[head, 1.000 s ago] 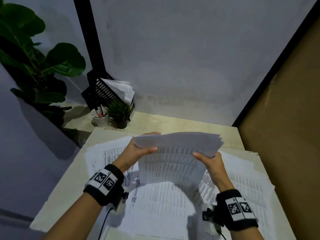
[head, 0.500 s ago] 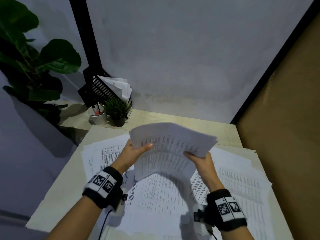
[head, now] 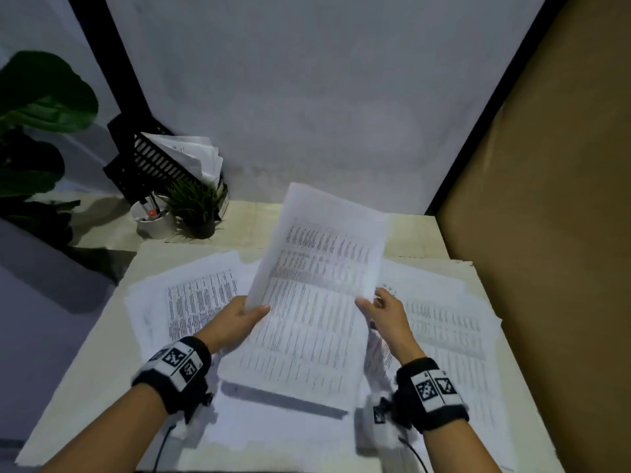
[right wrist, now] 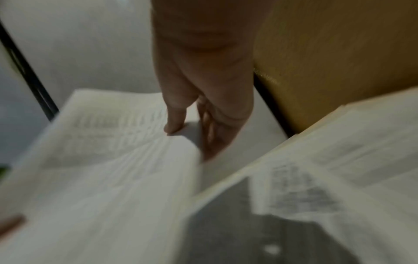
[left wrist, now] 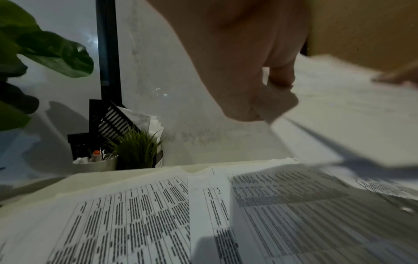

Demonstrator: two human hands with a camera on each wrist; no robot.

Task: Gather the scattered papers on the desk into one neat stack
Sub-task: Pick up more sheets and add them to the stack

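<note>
Held sheaf (head: 321, 268): had turned since 0.5 s earlier from broadside to lengthwise, with the far end tipped up. Left hand (head: 235, 322): grip closed, thumb pinching the near-left edge. Right hand (head: 386, 312): thumb over and fingers under the right edge, probably so the 2 hands could square the edges. The sheaf rose beyond both grips, clear of the loose sheets (head: 198, 302) spread across the surface (head: 99, 387).

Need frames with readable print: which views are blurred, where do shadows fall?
Head view: the held stack of white printed sheets is smeared and shadows the loose white printed sheets on the desk. Left wrist view: desk print sharp, stack edge blurred. Right wrist view: heavily motion-blurred, print unreadable.
</note>
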